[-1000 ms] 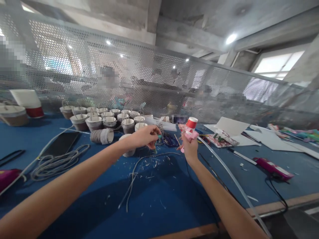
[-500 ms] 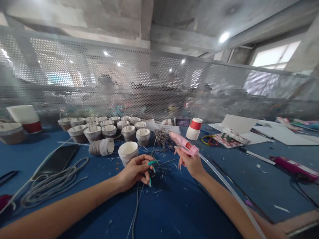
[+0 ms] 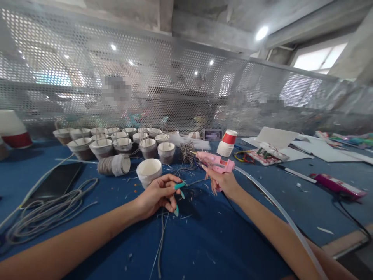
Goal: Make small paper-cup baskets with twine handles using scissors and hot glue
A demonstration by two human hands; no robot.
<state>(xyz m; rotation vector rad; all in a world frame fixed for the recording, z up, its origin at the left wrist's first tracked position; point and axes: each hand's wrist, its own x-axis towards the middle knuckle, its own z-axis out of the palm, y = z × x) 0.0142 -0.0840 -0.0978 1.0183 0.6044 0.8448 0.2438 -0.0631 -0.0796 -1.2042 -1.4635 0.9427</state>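
My right hand (image 3: 225,183) grips a pink hot glue gun (image 3: 215,162), its nozzle pointing left. A long clear glue stick (image 3: 272,194) trails from the gun's back, over my forearm. To the left, my left hand (image 3: 159,196), with long teal nails, is closed with thumb and fingers pinched together on a thin grey cord (image 3: 161,241). The cord's strands hang below the hand towards the table's front. Just behind that hand stands a white paper cup (image 3: 149,171), partly hidden by it. A cup wrapped in grey cord (image 3: 113,165) lies on its side farther left.
Several cord-wrapped cups with handles (image 3: 100,147) stand at the back left. A cord coil (image 3: 52,214) and dark phone (image 3: 55,184) lie at left. Behind the glue gun are a tangled cord heap (image 3: 186,151) and stacked cups (image 3: 226,144). A purple tool (image 3: 338,186) lies right.
The glue gun has turned more level and side-on, its nozzle now pointing left. My left hand keeps its pinch almost in place. The whole view has shifted slightly.
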